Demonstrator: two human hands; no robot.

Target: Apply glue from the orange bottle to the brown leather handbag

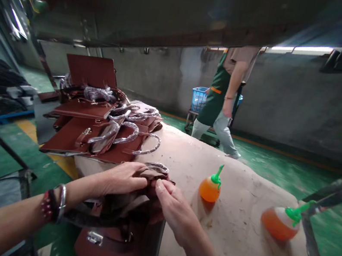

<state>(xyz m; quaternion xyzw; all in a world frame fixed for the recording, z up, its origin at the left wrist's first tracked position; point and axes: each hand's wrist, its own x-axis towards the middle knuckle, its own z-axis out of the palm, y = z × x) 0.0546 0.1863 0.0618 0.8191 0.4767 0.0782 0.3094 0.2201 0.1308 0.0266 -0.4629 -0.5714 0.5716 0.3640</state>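
Hands meet at top edge of a brown leather handbag (pixel 119 241) standing at the near edge of the table (pixel 237 244). Left hand (pixel 123 177) lies flat, fingers spread and pressing down on a tan cloth/lining (pixel 145 172) at the bag mouth, prob. to keep it from slipping; not clenched, more a pinning hold. Right hand (pixel 174 207) comes in from the other side, thumb and forefinger pinching the same fold just beside the left fingertips, other fingers loosely curled. Bag sits directly under both palms, its metal clasp (pixel 94 237) below the left wrist, which wears a bangle and beaded band (pixel 55 202). Leather looks smooth, stiff, reddish-brown; cloth is soft, matte. Beyond the left fingers, a pile of matching bags (pixel 98 129) lies flat, handles wrapped in crinkly clear plastic, presumably vs. scuffs. To the right of the right fingers, well apart, two round orange squeeze bottles w/ green nozzles: one upright (pixel 210 188), one tipped on its side (pixel 278 222). Table cover is beige, felt-like, slightly stained. Far beyond the fingers, a person in a green apron (pixel 220 97) walks past a blue basket (pixel 198 98) on a green floor.
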